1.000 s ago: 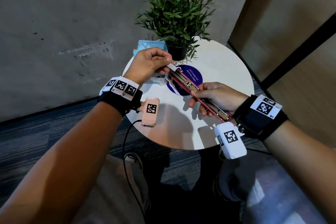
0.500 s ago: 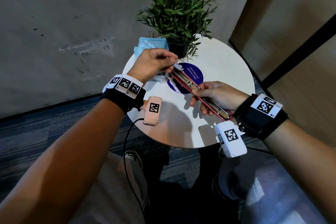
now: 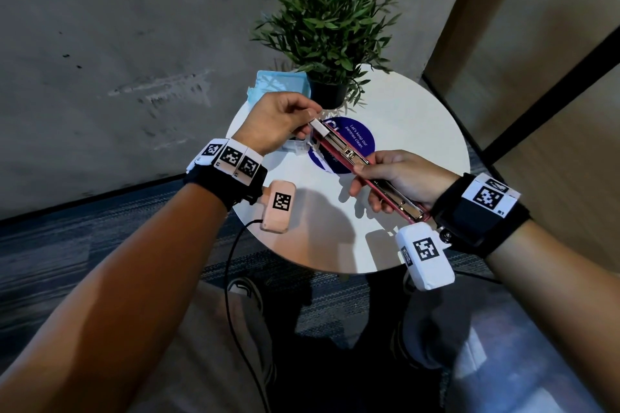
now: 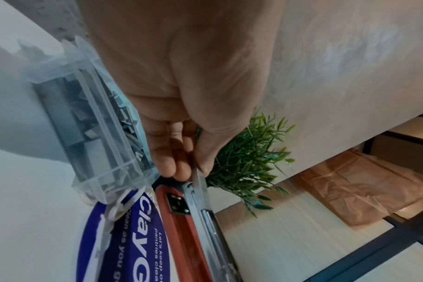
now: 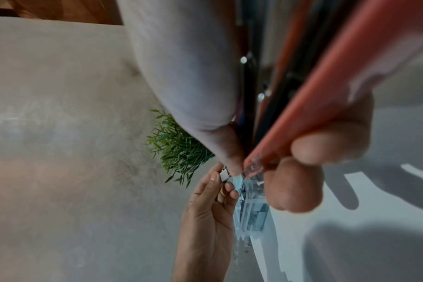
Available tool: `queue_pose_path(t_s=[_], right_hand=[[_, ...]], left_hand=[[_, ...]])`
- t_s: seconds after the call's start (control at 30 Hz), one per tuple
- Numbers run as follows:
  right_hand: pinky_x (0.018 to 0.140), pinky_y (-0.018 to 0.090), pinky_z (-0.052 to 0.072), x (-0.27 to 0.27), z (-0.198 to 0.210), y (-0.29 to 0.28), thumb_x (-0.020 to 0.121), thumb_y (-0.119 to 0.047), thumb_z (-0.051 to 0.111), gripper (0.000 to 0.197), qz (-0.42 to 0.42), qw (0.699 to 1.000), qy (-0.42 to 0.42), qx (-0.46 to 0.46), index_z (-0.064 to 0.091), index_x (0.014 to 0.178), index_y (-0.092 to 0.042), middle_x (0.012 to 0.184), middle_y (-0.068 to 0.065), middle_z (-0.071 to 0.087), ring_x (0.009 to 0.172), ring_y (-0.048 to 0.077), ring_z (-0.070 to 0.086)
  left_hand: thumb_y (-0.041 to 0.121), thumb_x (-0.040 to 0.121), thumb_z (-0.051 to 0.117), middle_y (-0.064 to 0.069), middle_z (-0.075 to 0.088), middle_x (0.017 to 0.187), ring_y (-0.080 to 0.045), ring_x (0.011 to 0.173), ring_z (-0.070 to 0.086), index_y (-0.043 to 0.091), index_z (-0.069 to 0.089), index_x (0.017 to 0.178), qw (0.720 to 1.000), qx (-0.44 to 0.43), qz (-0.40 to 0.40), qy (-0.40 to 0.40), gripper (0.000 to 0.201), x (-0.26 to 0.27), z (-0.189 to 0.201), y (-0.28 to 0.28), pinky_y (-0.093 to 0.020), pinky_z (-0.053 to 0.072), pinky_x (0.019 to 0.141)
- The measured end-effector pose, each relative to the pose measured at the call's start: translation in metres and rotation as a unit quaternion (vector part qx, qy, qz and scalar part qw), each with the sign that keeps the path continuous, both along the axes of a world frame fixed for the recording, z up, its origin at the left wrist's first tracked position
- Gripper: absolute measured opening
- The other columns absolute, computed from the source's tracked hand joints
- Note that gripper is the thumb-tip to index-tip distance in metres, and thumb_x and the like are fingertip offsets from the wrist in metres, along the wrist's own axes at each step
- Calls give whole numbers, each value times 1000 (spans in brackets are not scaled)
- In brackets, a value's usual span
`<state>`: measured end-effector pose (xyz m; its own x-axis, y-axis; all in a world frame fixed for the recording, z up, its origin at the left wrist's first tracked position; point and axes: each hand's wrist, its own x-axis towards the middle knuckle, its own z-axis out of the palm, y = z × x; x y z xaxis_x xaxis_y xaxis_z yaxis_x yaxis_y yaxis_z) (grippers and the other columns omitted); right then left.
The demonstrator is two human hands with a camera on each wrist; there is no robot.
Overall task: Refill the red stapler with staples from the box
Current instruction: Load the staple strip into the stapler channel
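Head view: round white table [image 3: 385,245] against grey wall [image 3: 117,27], potted plant [image 3: 330,27] atop.

One open red metal-railed stapler [image 3: 352,157], one clear plastic staple box [image 4: 94,122], one green potted plant [image 3: 328,27], two hands.

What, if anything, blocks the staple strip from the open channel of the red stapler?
Nothing visible: the left hand pinches the silvery staple strip right at the far end of the opened red stapler, gripped by the right hand.
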<state>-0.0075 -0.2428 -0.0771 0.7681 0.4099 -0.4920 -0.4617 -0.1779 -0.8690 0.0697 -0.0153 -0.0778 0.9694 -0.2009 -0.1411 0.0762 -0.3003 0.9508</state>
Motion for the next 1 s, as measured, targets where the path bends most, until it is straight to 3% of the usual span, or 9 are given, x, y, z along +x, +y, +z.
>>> queue_pose_path(t_s=[0.2,0.37,0.63,0.77,1.0], right_hand=[[36,23,43,2,-1,-1,99,-19,54,15,-1,1000,0,3,52,97,-4,82,11,75,44,19,59],[36,24,42,1,0,0,99,-18,53,14,2,1000,-2,1,51,97,-4,80,9,76,43,19,59],[37,24,43,1,-2,0,99,-19,55,16,3,1000,-1,-5,50,99,-4,83,10,76,44,19,60],[37,24,43,1,-1,0,99,-19,54,16,-1,1000,-1,-2,52,99,-3,82,10,76,43,18,60],[36,23,42,0,0,1,100,-17,54,13,0,1000,-1,-2,51,95,-5,80,10,76,43,18,59]], left_hand=[[5,95,62,-10,71,83,-9,62,63,6,73,100,999,-35,11,15,12,-1,1,-3,-21,58,67],[4,94,62,-9,71,80,-8,60,65,-2,71,110,997,-62,36,28,19,-1,2,-4,-20,59,67],[3,94,62,-5,72,78,-4,57,65,-1,72,108,1000,-3,23,13,17,-1,5,-7,-18,59,67],[5,94,63,-6,74,81,-5,60,67,3,73,107,1000,15,21,10,16,0,7,-5,-19,59,69],[7,92,67,8,73,66,-9,64,65,22,75,87,999,51,-3,0,18,0,7,-6,-29,60,77]])
